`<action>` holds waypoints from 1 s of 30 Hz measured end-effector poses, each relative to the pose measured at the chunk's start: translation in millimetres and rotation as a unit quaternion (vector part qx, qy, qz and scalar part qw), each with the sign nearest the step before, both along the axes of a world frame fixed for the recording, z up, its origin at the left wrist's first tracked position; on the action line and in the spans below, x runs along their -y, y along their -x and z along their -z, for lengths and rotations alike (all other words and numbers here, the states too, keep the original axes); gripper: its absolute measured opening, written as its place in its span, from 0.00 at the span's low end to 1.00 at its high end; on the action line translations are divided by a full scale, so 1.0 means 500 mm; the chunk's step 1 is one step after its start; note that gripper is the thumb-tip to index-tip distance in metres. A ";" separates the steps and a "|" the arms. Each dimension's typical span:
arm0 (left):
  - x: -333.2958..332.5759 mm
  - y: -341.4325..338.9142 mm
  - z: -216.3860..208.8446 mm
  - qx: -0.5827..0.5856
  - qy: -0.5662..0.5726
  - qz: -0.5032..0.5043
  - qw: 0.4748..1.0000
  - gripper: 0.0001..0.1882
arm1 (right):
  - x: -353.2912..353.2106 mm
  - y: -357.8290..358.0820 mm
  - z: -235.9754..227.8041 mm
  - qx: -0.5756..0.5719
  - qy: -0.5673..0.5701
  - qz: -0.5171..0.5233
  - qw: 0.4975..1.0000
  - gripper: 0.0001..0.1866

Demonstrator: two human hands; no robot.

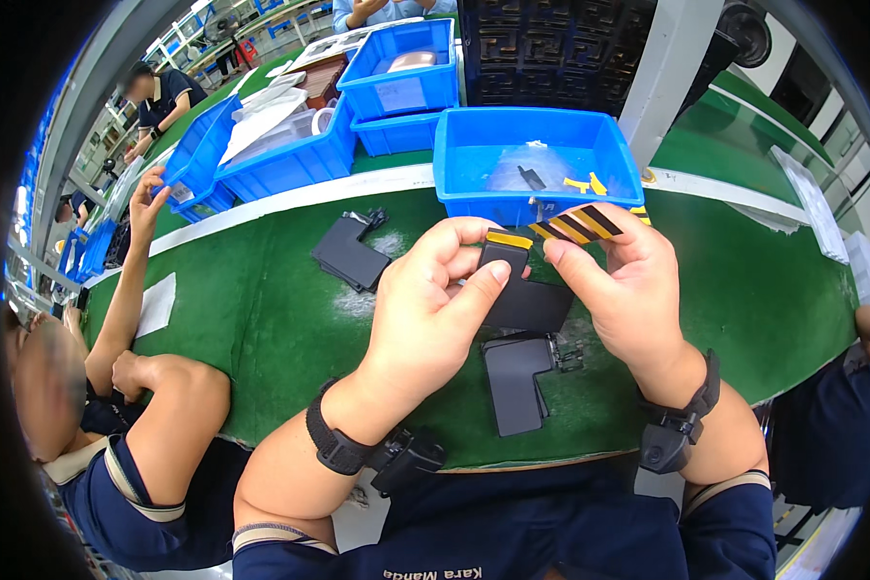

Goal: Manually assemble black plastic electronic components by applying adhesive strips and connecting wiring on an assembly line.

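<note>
My left hand (418, 307) is closed on a flat black L-shaped part (532, 306), pinching its narrow arm between thumb and fingers. A yellow strip (508, 239) lies across the top end of that arm. In my right hand (633, 290), thumb and fingers grip a strip with slanted black and yellow bands (582, 224), close to the black part's upper end. Below my hands on the green table rests a small stack of similar black parts (515, 385), with a small dark fitting at its right side. Another such stack (350, 251) lies to the left.
A blue bin (541, 205) beyond my hands contains a small black piece and several yellow scraps. More blue bins (304, 159) stand at the back left, some stacked. A grey post (662, 77) rises behind. At my left a co-worker's raised arm (130, 280) reaches over the table (261, 338).
</note>
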State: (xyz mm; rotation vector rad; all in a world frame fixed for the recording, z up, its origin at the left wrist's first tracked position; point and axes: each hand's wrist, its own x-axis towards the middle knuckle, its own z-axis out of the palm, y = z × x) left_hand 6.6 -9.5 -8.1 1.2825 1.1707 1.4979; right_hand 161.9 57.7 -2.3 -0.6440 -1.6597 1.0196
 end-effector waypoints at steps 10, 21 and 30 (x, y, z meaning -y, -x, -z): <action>0.019 -0.018 -0.011 -0.247 -0.048 -0.080 0.964 0.15 | 0.000 0.004 -0.003 0.122 -0.224 0.080 0.964 0.05; -0.011 0.017 -0.002 0.062 0.068 -0.004 0.996 0.07 | -0.100 -0.033 0.003 0.203 -0.194 0.170 0.945 0.10; -0.007 0.013 0.002 0.015 0.041 -0.007 0.999 0.06 | -0.025 -0.018 -0.013 0.160 -0.142 0.005 0.977 0.14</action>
